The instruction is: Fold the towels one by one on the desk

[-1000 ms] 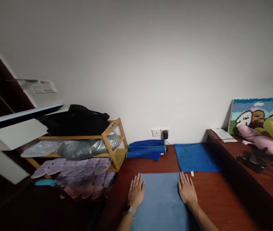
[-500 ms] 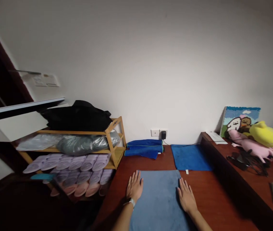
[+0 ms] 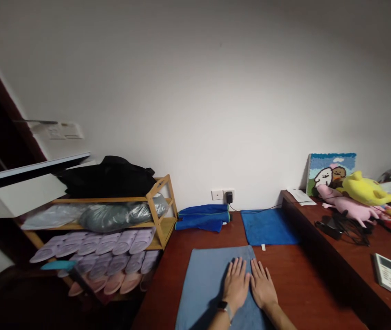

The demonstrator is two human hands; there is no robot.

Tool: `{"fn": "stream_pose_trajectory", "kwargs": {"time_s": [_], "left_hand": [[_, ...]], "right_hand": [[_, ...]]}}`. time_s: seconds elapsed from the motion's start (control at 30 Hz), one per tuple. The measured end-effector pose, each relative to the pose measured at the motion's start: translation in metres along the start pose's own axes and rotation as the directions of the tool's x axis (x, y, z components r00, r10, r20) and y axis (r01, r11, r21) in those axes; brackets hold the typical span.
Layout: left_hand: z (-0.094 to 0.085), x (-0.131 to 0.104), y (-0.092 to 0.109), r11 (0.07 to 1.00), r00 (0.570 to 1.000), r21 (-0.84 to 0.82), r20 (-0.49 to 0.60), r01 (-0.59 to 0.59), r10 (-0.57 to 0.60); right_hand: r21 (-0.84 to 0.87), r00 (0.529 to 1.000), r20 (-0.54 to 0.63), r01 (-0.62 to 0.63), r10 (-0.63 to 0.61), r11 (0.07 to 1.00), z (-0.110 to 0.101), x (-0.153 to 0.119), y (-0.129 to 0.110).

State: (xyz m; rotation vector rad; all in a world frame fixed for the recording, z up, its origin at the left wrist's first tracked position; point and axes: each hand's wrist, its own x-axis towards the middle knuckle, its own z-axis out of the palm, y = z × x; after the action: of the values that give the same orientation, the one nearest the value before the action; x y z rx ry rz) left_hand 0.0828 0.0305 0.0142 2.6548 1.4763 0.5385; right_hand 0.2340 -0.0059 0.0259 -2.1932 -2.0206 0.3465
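A grey-blue cloth (image 3: 202, 279) lies spread out on the reddish-brown table (image 3: 168, 270); its near end runs out of the picture. Flat on the cloth's right half rests my left hand (image 3: 237, 283), palm down, fingers stretched forward, with a watch on the wrist. Beside it, my right hand (image 3: 263, 284) presses down along the right edge of the cloth, its fingers also straight. The two thumbs almost meet. Neither hand grips anything. Beyond them a bright blue cloth (image 3: 269, 227) lies flat, and a folded blue cloth (image 3: 202, 217) sits near the wall.
To the left stands a wooden rack (image 3: 166, 220) with a black bag (image 3: 108, 178) and several purple slippers (image 3: 142, 240). The raised ledge (image 3: 350, 261) at right bears a pink plush toy (image 3: 349, 208), a yellow plush toy (image 3: 367, 189) and a white calculator-like device (image 3: 390, 275).
My left hand has moved right across the cloth, from its left edge to beside my right hand. My right hand remains near the right edge. The view has shifted slightly.
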Motion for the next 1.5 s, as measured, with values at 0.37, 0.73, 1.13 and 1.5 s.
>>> {"fn": "stream_pose_trajectory", "kwargs": {"time_s": [0.37,0.73,1.13,1.5], "left_hand": [[-0.048,-0.095,-0.124,0.933,0.945,0.179,0.039,0.313,-0.325],[-0.059,-0.115,-0.142,0.930,0.949,0.186,-0.077,0.316,-0.307],[-0.064,-0.152,-0.091,0.990,0.998,0.128,-0.031,0.057,-0.053],[-0.101,-0.229,-0.143,0.984,0.994,0.154,0.037,0.094,-0.101]], "right_hand": [[-0.007,1.000,-0.015,-0.027,0.027,1.000,0.004,0.001,0.001],[0.007,0.996,-0.073,-0.049,0.049,0.999,0.006,-0.055,-0.015],[0.004,0.996,-0.033,-0.081,0.081,0.997,0.006,-0.081,-0.017],[0.013,0.996,-0.050,-0.074,0.074,0.997,0.008,-0.084,-0.015]]}}
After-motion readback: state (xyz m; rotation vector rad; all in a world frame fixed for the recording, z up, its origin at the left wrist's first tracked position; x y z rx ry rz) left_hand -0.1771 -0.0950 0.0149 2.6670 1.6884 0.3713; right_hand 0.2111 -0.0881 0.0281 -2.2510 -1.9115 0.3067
